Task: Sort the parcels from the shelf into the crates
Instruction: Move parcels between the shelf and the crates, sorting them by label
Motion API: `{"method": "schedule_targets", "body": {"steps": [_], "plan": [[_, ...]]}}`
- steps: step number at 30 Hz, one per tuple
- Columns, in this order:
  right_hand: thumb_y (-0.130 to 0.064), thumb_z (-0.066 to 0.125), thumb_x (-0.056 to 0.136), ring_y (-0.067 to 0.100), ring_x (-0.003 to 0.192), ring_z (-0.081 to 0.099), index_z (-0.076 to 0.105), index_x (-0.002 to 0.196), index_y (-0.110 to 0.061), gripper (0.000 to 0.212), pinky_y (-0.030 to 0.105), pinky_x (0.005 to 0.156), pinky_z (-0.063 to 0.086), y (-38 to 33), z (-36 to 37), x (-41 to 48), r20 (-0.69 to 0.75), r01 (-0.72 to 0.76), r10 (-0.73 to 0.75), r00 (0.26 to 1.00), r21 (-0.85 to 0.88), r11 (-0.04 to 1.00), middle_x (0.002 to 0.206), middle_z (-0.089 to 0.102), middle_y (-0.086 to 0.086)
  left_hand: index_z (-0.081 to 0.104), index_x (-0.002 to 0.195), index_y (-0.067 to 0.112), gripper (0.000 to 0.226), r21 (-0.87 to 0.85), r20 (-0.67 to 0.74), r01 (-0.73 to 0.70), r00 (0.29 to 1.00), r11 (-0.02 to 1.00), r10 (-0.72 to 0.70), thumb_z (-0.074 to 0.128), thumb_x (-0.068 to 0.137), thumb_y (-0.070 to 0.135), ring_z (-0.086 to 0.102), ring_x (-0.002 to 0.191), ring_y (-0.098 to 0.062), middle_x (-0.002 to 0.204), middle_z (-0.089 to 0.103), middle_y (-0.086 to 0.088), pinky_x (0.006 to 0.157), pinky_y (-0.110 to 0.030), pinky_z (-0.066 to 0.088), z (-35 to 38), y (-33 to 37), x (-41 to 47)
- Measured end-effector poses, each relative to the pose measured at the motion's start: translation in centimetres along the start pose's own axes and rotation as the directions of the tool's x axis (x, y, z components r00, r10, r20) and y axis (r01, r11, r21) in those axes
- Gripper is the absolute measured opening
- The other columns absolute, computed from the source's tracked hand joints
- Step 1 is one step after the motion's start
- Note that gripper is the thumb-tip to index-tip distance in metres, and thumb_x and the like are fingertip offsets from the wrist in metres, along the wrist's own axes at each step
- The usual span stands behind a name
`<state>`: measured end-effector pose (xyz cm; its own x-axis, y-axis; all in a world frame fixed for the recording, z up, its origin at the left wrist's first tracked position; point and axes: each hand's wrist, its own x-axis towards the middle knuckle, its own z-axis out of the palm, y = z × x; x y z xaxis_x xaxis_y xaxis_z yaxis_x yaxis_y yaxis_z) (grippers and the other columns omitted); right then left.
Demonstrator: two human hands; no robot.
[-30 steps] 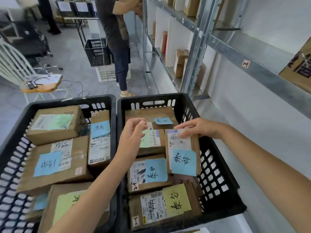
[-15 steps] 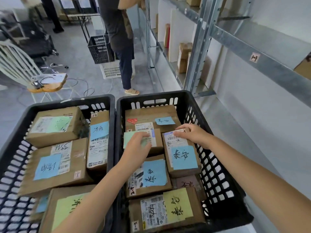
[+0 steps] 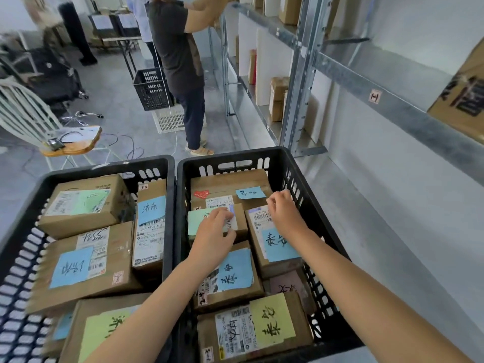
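Cardboard parcels [image 3: 86, 268] bearing coloured notes fill the left crate [image 3: 104, 166] and the right crate [image 3: 327, 231], both black and set side by side. In the right crate, the left hand [image 3: 214, 231] grips a small green-noted parcel [image 3: 196, 221], while the right hand [image 3: 282, 216] curls its fingers round the far end of a blue-noted parcel [image 3: 277, 244] just beside it. Beyond, a metal shelf [image 3: 340, 72] holds more boxes, where another person [image 3: 178, 56] stands.
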<state>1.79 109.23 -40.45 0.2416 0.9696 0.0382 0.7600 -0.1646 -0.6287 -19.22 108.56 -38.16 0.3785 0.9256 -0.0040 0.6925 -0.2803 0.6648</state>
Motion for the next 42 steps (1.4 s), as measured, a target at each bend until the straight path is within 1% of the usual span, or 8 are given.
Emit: {"method": "schedule_targets", "body": {"steps": [4,8,12,15,19,25,36,42], "plan": [[-0.034,0.042,0.104,0.015,0.072,0.055,0.047,0.098,-0.011,0.024,0.019,0.049,0.034,0.1,0.5,-0.1,-0.229,-0.134,0.116,0.967,-0.068,0.989,0.105,0.044,0.003,0.052,0.135,0.018,0.042,0.036,0.003,-0.028,1.0,0.999,0.028,0.06,0.094,0.019,0.039,0.135,-0.015,0.144,0.044,0.006,0.114,-0.032,0.032,0.2,-0.3,-0.3],[-0.046,0.039,0.102,0.014,0.071,0.054,0.045,0.103,-0.012,0.035,0.024,0.048,0.032,0.3,-0.4,0.0,-0.203,-0.261,0.258,0.945,0.013,0.965,0.107,0.048,0.004,0.05,0.138,0.023,0.047,0.064,0.034,-0.026,0.999,0.998,0.023,0.063,0.094,0.025,0.036,0.137,-0.014,0.15,0.039,0.009,0.116,-0.034,0.032,0.0,-0.4,-0.5],[-0.054,0.041,0.099,0.005,0.069,0.051,0.041,0.111,-0.016,0.039,0.022,0.046,0.032,0.8,-0.9,-1.0,-0.099,-0.221,0.214,0.972,-0.067,0.973,0.107,0.04,-0.003,0.05,0.139,0.02,0.046,0.072,0.031,-0.039,0.999,0.997,0.037,0.06,0.095,0.022,0.037,0.137,-0.014,0.149,0.043,0.008,0.118,-0.037,0.026,-0.2,0.2,-0.6],[-0.053,0.041,0.099,0.012,0.083,0.057,0.043,0.124,-0.013,0.047,0.023,0.052,0.036,0.5,-1.7,-1.5,-0.09,-0.194,0.187,0.978,-0.067,0.979,0.117,0.045,0.0,0.049,0.141,0.021,0.044,0.057,0.021,-0.081,0.997,0.995,0.08,0.056,0.097,0.021,0.034,0.139,-0.011,0.149,0.044,0.008,0.121,-0.042,0.021,-0.3,1.1,-0.9],[-0.046,0.042,0.101,0.019,0.109,0.055,0.047,0.132,-0.011,0.046,0.027,0.076,0.041,-0.7,-4.3,-1.9,-0.141,-0.057,0.043,0.989,-0.097,0.994,0.132,0.05,0.005,0.049,0.142,0.018,0.042,0.065,-0.009,-0.149,0.989,0.987,0.15,0.05,0.1,0.021,0.035,0.14,-0.014,0.149,0.047,0.003,0.12,-0.04,0.022,-0.9,3.4,-0.2],[-0.042,0.041,0.103,0.022,0.12,0.054,0.047,0.135,-0.013,0.044,0.028,0.087,0.04,-3.3,-10.5,-3.7,-0.253,0.036,-0.081,0.964,-0.178,0.983,0.137,0.051,0.005,0.046,0.144,0.019,0.045,0.065,-0.042,-0.274,0.96,0.959,0.277,0.052,0.1,0.026,0.033,0.142,-0.015,0.151,0.045,0.002,0.119,-0.031,0.016,-2.8,8.0,2.2],[-0.033,0.05,0.099,0.026,0.118,0.051,0.05,0.129,-0.012,0.036,0.037,0.091,0.042,-7.9,-23.7,-10.4,-0.529,-0.061,-0.17,0.831,-0.39,0.919,0.128,0.054,0.007,0.043,0.145,0.018,0.048,-0.006,-0.011,-0.604,0.797,0.797,0.604,0.053,0.1,0.035,0.04,0.138,-0.02,0.149,0.045,-0.002,0.106,-0.024,0.026,-5.7,21.3,3.3],[-0.028,0.05,0.1,0.025,0.112,0.054,0.05,0.127,-0.013,0.031,0.04,0.089,0.048,-9.5,-28.6,-15.3,-0.634,-0.103,-0.187,0.75,-0.392,0.914,0.125,0.054,0.006,0.039,0.147,0.016,0.051,-0.15,-0.037,-0.67,0.739,0.727,0.673,0.05,0.102,0.035,0.039,0.139,-0.02,0.152,0.043,-0.004,0.104,-0.022,0.026,-5.8,28.4,2.6]]}}
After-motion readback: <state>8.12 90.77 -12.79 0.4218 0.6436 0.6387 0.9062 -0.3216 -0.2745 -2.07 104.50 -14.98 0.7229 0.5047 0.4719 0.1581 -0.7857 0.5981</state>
